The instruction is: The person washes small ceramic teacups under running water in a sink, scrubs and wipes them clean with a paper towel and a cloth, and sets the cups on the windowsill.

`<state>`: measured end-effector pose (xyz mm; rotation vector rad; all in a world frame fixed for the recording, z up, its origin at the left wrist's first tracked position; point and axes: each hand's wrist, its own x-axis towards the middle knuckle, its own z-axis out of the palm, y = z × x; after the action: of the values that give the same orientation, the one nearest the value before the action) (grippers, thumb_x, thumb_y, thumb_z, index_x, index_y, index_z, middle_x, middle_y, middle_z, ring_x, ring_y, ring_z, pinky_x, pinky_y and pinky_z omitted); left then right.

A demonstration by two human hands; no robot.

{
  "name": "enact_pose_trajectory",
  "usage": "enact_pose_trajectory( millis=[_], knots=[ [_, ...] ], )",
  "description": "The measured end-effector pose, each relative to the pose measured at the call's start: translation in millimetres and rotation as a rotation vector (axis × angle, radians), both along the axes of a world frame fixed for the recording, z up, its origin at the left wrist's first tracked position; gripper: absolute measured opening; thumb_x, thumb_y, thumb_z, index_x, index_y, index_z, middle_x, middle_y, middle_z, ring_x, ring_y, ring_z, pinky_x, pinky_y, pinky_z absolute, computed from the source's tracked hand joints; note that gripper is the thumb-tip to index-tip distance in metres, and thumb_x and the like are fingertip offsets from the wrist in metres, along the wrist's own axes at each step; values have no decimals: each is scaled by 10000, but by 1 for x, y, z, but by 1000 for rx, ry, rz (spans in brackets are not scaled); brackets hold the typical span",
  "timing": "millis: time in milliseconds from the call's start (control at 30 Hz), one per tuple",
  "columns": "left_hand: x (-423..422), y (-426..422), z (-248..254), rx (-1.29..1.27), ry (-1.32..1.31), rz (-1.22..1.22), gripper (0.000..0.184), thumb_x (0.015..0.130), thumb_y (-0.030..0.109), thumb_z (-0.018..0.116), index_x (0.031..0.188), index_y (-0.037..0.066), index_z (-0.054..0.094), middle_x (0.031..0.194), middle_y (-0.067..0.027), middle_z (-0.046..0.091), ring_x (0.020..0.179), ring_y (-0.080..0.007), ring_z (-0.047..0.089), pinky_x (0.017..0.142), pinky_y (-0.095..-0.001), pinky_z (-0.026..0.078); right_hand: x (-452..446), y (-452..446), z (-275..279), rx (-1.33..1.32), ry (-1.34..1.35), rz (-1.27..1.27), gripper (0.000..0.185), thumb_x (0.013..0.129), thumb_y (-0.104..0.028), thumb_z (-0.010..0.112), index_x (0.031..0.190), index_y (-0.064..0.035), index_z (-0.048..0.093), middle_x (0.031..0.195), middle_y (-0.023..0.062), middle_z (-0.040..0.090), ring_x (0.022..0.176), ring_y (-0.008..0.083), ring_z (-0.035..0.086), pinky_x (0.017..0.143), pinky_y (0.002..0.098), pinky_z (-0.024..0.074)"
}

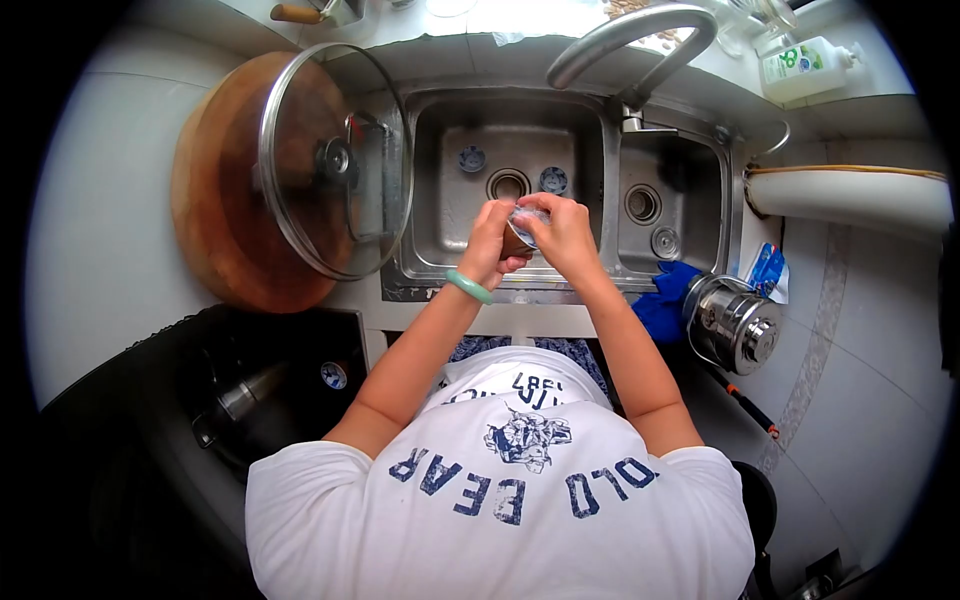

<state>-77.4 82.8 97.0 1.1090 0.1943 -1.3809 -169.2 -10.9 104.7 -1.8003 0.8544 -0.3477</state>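
Over the front of the large sink basin (440, 225), my two hands meet around a small cup (514, 240) with a brown outside and a pale bluish inside. My left hand (488, 243), with a green bangle at its wrist, is closed around the cup's side. Bent over its rim are the fingers of my right hand (565, 236), closed on the cup. Whether the pale patch under them is only the cup's inside or something else, I cannot tell. Beyond them, two small blue-and-white pieces (472, 159) (553, 180) lie on the basin floor near the drain (508, 185).
A curved faucet (640, 25) stands behind the smaller basin (690, 205). At left, a glass lid (300, 200) leans before a round wooden board (215, 190). Right of the sink are a blue cloth (665, 300), a metal pot (735, 320) and a white pipe (850, 192). A bottle (800, 70) stands behind.
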Motion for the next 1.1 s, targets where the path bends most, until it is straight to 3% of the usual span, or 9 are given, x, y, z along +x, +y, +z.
enact_pose_trajectory(
  millis=[167, 267, 333, 433, 567, 633, 667, 933, 1100],
  knots=[
    [-6, -1, -12, -34, -147, 3, 267, 896, 329, 524, 998, 130, 379, 578, -10, 463, 406, -95, 419, 321, -210, 302, -3, 1, -2, -97, 185, 71, 216, 777, -71, 634, 963, 35, 653, 791, 241, 642, 752, 357, 649, 653, 378, 497],
    [-7, -4, -13, 1, -839, -10, 284, 846, 178, 555, 1057, 118, 375, 575, 17, 479, 427, -88, 430, 398, -244, 344, -7, 4, -12, -119, 131, 74, 235, 788, -74, 610, 997, 27, 645, 740, 232, 640, 706, 348, 648, 653, 372, 498],
    [-2, -1, -11, 12, -1088, -85, 331, 821, 186, 580, 1073, 115, 378, 607, -22, 515, 490, -118, 504, 459, -277, 407, -8, 6, -13, 181, 169, 54, 310, 834, -106, 591, 1131, -17, 579, 695, 111, 632, 597, 147, 584, 574, 297, 455],
    [0, 0, -11, -27, -1399, -150, 355, 803, 181, 597, 1095, 105, 410, 668, -70, 560, 581, -151, 590, 537, -315, 474, -10, 12, -27, 219, 68, -51, 346, 862, -121, 568, 1195, -48, 504, 656, 64, 586, 596, 93, 525, 558, 260, 430],
    [9, -6, -35, -11, -823, -68, 282, 876, 265, 564, 1089, 97, 487, 717, -70, 583, 532, -167, 531, 500, -278, 452, -15, -2, -51, 362, -34, -178, 268, 896, -149, 552, 1144, -56, 510, 901, 45, 616, 712, 96, 545, 637, 251, 442],
    [13, -10, -26, -61, 103, 178, 360, 903, 413, 524, 1084, 102, 517, 758, -107, 571, 549, -167, 505, 486, -241, 439, -25, -14, -78, 454, -193, -299, 315, 889, -225, 578, 1154, -72, 504, 873, 56, 591, 798, 133, 528, 745, 277, 431],
    [15, -9, -30, -106, 228, 178, 496, 893, 525, 482, 1073, 65, 528, 826, -161, 560, 654, -196, 528, 541, -252, 471, -32, -20, -94, 519, -261, -373, 334, 874, -209, 593, 1159, -65, 496, 889, 46, 584, 798, 148, 531, 754, 290, 434],
    [23, -18, -14, -220, 785, 229, 506, 878, 407, 521, 1088, -50, 466, 975, -156, 465, 816, -217, 487, 669, -283, 483, -108, -47, -147, 45, 151, -542, 490, 777, -127, 649, 1203, -16, 433, 1109, 193, 560, 1050, 299, 536, 889, 357, 413],
    [25, -30, -1, -214, 640, 228, 502, 874, 415, 541, 1076, -42, 487, 985, -166, 505, 860, -242, 524, 684, -284, 496, -114, -56, -143, -264, 423, -648, 639, 744, -125, 693, 1279, 30, 380, 1285, 218, 403, 1205, 379, 383, 1019, 419, 307]
  ],
)
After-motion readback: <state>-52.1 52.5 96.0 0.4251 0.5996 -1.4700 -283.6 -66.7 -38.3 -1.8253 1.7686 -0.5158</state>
